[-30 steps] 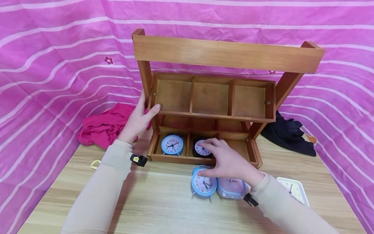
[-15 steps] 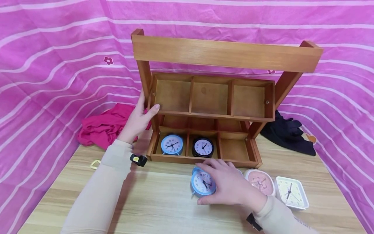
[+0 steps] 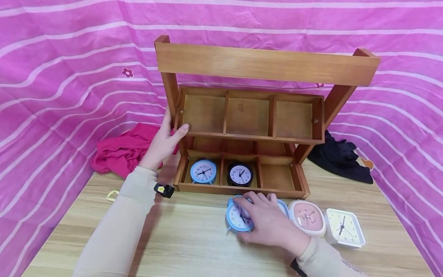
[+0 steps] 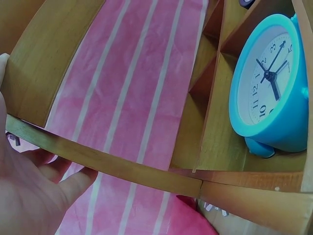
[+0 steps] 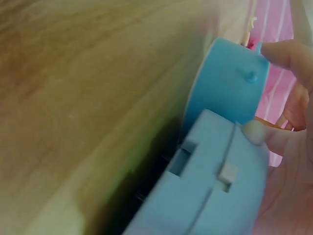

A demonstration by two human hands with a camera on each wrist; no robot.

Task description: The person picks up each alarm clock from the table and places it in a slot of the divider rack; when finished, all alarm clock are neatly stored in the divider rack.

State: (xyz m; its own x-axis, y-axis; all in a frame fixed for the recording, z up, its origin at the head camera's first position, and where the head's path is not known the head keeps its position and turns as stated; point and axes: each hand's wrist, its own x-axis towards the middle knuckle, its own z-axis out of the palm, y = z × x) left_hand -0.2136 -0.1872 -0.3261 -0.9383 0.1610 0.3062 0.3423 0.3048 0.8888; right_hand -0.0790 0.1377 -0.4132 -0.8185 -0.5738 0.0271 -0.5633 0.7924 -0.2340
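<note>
My left hand (image 3: 162,144) grips the left side of a two-tier wooden shelf (image 3: 266,64), thumb at the upper tray's front corner. In the left wrist view, its fingers curl against the wooden side piece (image 4: 122,166). On the table in front, my right hand (image 3: 271,223) grips a blue alarm clock (image 3: 238,218) by its rim, covering its right part. Beside that clock stands a paler blue clock (image 5: 210,181), mostly hidden behind the hand in the head view. The lower tray holds another blue alarm clock (image 3: 203,172) at left and a black alarm clock (image 3: 240,175) in the middle.
To the right on the table stand a pink clock (image 3: 307,217) and a white square clock (image 3: 344,227). Red cloth (image 3: 121,150) lies left of the shelf, black cloth (image 3: 340,159) right of it. A striped pink curtain (image 3: 69,69) hangs behind.
My right hand has come down from the black clock in the lower tray to the blue alarm clock on the table and taken hold of it. The left hand stays on the shelf.
</note>
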